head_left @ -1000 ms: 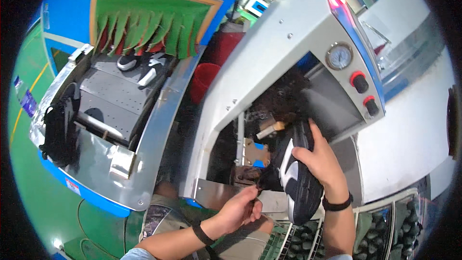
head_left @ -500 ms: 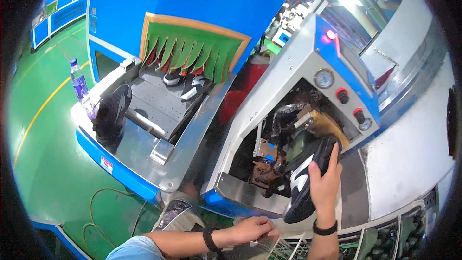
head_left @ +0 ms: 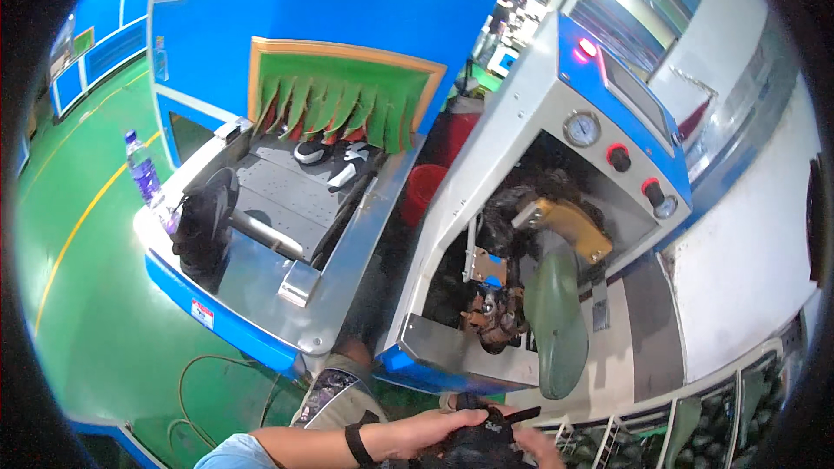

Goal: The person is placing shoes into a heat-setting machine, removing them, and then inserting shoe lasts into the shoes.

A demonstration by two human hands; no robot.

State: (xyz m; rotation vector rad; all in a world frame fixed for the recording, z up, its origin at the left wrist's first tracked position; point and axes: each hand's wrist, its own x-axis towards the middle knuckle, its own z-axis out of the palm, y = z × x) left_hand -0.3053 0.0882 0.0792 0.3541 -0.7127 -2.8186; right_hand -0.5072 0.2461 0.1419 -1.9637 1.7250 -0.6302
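Low in the picture, in front of me, is a black shoe (head_left: 479, 445), partly cut off by the lower edge. My left hand (head_left: 434, 431) is closed on its near left side, thumb on top. My right hand (head_left: 540, 450) is at its right side; its fingers are blurred and partly hidden, but they seem to grip it. Just beyond my hands, a bare green shoe-shaped form (head_left: 558, 321) sticks out of the machine (head_left: 460, 343) with a yellow pad (head_left: 573, 227) above its back end.
At left, a conveyor (head_left: 278, 187) carries black-and-white shoes (head_left: 347, 169) by a green strip curtain (head_left: 347, 95). A black shoe (head_left: 207, 221) stands at its end by a plastic bottle (head_left: 143, 169). A rack of dark shoes (head_left: 704, 421) lies lower right.
My right hand has come down and left from the machine with the shoe, uncovering the green form. My left hand, formerly closed beside it, now grips the shoe too. The view has shifted slightly.
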